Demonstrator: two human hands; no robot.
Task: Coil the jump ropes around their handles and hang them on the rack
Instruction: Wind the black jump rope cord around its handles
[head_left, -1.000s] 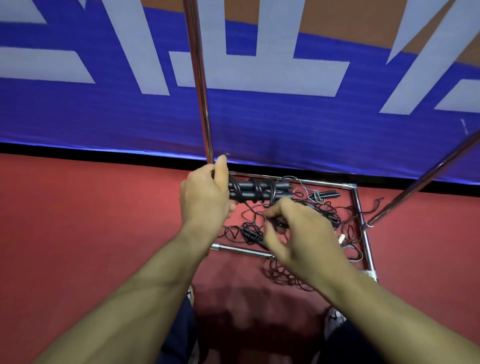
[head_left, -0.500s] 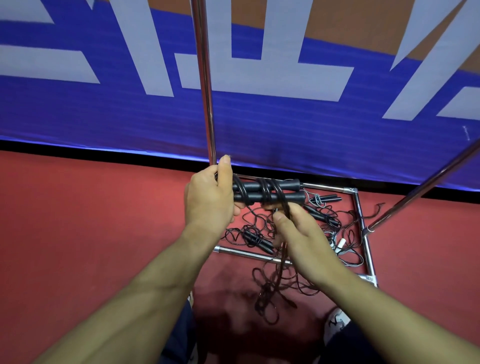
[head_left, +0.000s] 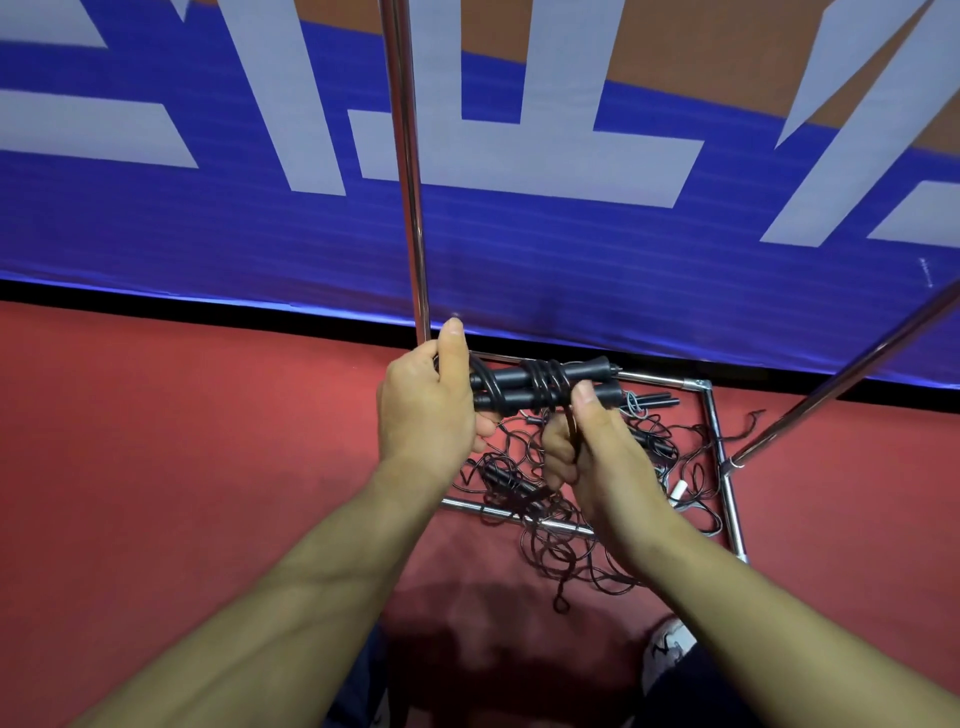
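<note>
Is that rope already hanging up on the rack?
No, the hands, left and right, hold the handles and cord in front of the rack.

Large pale block letters run across the blue banner (head_left: 519, 249) behind the rack, but they are cut off and cannot be read.

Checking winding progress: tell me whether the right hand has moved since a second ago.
Yes. The right hand has risen from over the rope tangle toward the handles, nearer the rack's back base bar.
</note>
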